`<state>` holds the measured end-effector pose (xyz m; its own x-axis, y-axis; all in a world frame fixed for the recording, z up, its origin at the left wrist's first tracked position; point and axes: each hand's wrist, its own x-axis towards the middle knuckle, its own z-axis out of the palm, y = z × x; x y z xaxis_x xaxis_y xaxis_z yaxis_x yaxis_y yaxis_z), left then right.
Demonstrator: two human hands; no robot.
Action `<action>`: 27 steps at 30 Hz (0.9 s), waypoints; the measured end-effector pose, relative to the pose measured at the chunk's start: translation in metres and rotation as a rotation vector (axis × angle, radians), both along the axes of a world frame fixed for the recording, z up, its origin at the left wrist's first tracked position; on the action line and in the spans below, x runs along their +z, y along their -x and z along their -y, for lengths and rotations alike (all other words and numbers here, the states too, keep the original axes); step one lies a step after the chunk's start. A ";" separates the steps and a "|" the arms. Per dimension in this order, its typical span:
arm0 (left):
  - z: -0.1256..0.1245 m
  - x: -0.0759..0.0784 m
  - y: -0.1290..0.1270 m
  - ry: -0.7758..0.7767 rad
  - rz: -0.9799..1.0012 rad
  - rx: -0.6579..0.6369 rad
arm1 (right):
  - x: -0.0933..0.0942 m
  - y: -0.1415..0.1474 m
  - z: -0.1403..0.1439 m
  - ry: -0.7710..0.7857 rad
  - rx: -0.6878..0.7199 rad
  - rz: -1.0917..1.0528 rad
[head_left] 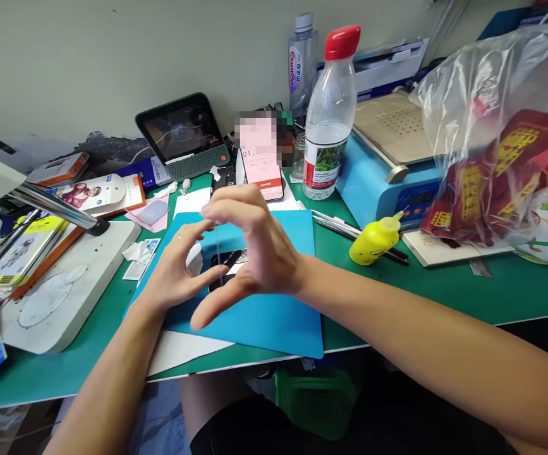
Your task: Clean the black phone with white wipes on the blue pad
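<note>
Between my two hands, a thin clear sheet (218,253) shows nearly edge-on as a fine upright line, raised above the blue mat (283,322). My left hand (179,262) has its index finger and thumb at the sheet's far side. My right hand (264,246) curves around the near side, fingers on top and thumb below, gripping it by the edges; its exact contact points are partly hidden. Behind the hands a black phone-like slab (236,258) with bright reflections lies on the mat, mostly covered from view. Crumpled white tissue (194,259) sits by my left fingers.
A lit phone (268,167) leans behind the mat, near a display (183,136). To the right stand a water bottle (325,145), a yellow squeeze bottle (375,241), a blue heating unit (378,183) and a plastic bag (492,145). A white lamp base (84,297) stands left.
</note>
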<state>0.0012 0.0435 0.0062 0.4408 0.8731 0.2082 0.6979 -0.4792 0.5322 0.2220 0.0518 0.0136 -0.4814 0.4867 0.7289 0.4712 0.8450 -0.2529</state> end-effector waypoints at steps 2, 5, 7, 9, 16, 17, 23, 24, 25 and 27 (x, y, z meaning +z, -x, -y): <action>-0.002 0.001 0.001 -0.069 0.059 -0.008 | -0.003 0.001 -0.004 0.054 -0.085 -0.041; -0.008 -0.001 0.009 -0.149 0.117 0.031 | -0.004 0.003 -0.009 0.156 -0.280 -0.085; -0.015 -0.005 0.016 -0.145 0.120 0.077 | -0.004 0.005 -0.011 0.201 -0.409 -0.106; -0.023 -0.011 0.021 -0.117 0.103 0.105 | -0.003 0.008 -0.011 0.208 -0.528 -0.094; -0.037 -0.020 0.034 -0.030 0.081 0.129 | -0.009 0.015 -0.009 0.077 -0.491 -0.138; -0.035 -0.016 0.037 -0.039 0.103 0.146 | -0.010 0.016 -0.011 0.055 -0.448 -0.189; -0.014 0.002 0.057 -0.043 -0.149 0.291 | 0.007 0.004 -0.023 0.180 -0.141 -0.202; -0.013 0.001 0.057 -0.025 -0.196 0.295 | 0.010 -0.003 -0.023 0.293 -0.090 -0.111; -0.012 0.000 0.056 -0.017 -0.225 0.296 | 0.013 -0.009 -0.023 0.385 -0.094 -0.038; -0.012 -0.004 0.053 -0.029 -0.227 0.293 | 0.013 -0.022 -0.020 0.414 -0.184 0.012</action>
<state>-0.0520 0.0556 0.0018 0.2107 0.9644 0.1597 0.9066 -0.2538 0.3370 0.2443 0.0720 0.0265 -0.3672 0.8144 0.4493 0.6091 0.5756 -0.5455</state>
